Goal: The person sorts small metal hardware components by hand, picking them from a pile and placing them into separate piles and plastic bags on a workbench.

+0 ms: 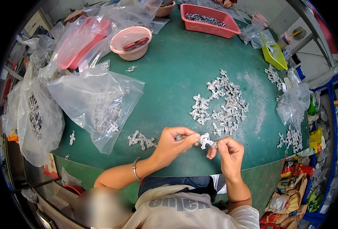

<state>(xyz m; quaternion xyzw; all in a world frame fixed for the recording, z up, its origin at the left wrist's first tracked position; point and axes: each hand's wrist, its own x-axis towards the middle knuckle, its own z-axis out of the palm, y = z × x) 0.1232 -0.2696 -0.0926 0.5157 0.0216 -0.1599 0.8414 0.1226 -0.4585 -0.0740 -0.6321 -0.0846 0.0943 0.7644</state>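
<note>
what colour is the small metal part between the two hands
The small metal part is silvery grey, seen best in the head view.

open: green tabletop (165, 86) between clear bag (75, 89) and grey parts pile (230, 114) | obstacles beyond: pink bowl (132, 55), red tray (207, 29)

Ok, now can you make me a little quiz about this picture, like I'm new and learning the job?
1. Whose fingers grip the small, curly, silver-grey metal piece: the left hand's, the right hand's, or both?

2. True or false: the yellow-green plastic tray stands at the table's left side.

3. What does the long, pinkish-red plastic tub at the far side hold?
A. Folded cloths
B. Many small grey pieces
C. Round fruit

Key:
1. Both.
2. False; the yellow-green plastic tray is at the right side of the green table.
3. B.
</note>
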